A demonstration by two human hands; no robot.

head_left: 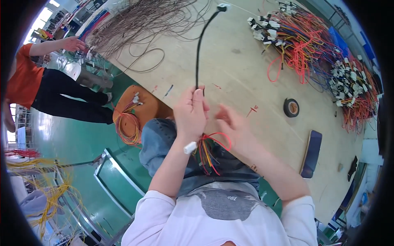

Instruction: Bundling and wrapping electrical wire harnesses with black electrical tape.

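Observation:
My left hand [191, 112] is closed around a wire harness, held upright over the table's near edge. Its black-wrapped length [198, 53] rises from my fist to a small black-and-white connector [223, 7] at the top. Below my wrist hang the harness's loose red, yellow, orange and dark wires [209, 158], and a white connector [190, 147] lies against my left forearm. Just to the right, my right hand [234, 125] is slightly blurred, with thumb and forefinger apart and nothing visible between them.
On the table [234, 69] are a black tape roll [291, 108], a phone [311, 153], harness bundles [295, 45] at far right and brown wires [123, 26] at far left. Coiled wires [128, 125] rest on an orange stool [143, 104]. A person in orange [30, 78] stands left.

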